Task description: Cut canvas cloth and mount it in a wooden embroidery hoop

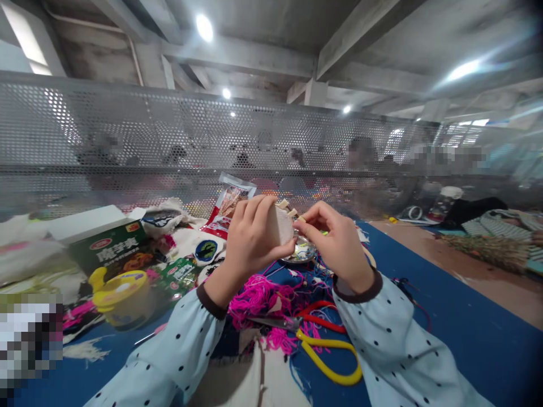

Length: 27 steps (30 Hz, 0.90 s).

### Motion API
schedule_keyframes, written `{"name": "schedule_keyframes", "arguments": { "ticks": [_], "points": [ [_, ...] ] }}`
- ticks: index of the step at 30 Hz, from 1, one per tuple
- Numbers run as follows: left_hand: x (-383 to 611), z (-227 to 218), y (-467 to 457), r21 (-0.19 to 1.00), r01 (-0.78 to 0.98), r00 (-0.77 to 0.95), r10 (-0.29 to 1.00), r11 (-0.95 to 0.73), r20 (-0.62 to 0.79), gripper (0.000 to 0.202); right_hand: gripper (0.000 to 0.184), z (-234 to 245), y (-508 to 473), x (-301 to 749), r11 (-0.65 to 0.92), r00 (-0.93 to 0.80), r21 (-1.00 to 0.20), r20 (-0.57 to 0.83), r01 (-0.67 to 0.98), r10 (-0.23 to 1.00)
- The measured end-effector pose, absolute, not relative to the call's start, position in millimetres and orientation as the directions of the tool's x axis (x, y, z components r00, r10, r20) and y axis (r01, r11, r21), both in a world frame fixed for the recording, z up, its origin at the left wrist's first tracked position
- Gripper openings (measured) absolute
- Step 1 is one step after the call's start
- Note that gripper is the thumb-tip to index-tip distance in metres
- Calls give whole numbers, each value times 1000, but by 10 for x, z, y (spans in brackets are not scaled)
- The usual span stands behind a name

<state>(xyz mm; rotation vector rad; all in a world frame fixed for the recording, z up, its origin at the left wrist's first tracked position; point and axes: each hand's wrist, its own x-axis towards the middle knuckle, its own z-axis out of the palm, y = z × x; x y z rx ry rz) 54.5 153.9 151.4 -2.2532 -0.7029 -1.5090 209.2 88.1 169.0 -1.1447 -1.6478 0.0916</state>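
In the head view, my left hand (pixel 250 233) is wrapped round a cream, rounded fabric piece (pixel 280 226) with small pale tabs along its top edge. The fingers of my right hand (pixel 337 243) pinch at the right edge of that same piece, by the tabs; any small item between the fingertips is hidden. Below both hands lies a tangle of bright pink yarn (pixel 257 295). Scissors (pixel 298 325) with one red and one yellow handle rest on the yarn, blades to the left. A round metal dish (pixel 306 255) of small bits stands just behind my hands.
To the left are a green and white box (pixel 111 244), a yellow cup (pixel 129 299) and a green packet (pixel 180 276). A red snack packet (pixel 218 217) leans behind my left hand. A perforated metal screen (pixel 190 133) borders the blue table (pixel 407 316). Dried stalks (pixel 487 251) lie far right.
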Motion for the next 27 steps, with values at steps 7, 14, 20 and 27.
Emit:
{"name": "schedule_keyframes", "arguments": {
  "ticks": [7, 14, 20, 27],
  "points": [
    [511, 1537, 1510, -7, 542, 360, 225, -840, 905, 63, 20, 1701, 900, 2148, 528, 0, -640, 636, 558, 771],
    [497, 1548, 1528, 4, 510, 383, 231, -860, 895, 64, 35, 1721, 864, 2126, 526, -62, -564, 642, 636, 764],
    [512, 1537, 1515, 24, 532, 375, 260, -847, 890, 66, 26, 1725, 878, 2117, 490, 4, -545, 671, 680, 741],
    [536, 1493, 1547, 26, 549, 385, 280, -836, 880, 66, 22, 1689, 922, 2127, 511, -13, -572, 658, 642, 753]
  ]
}}
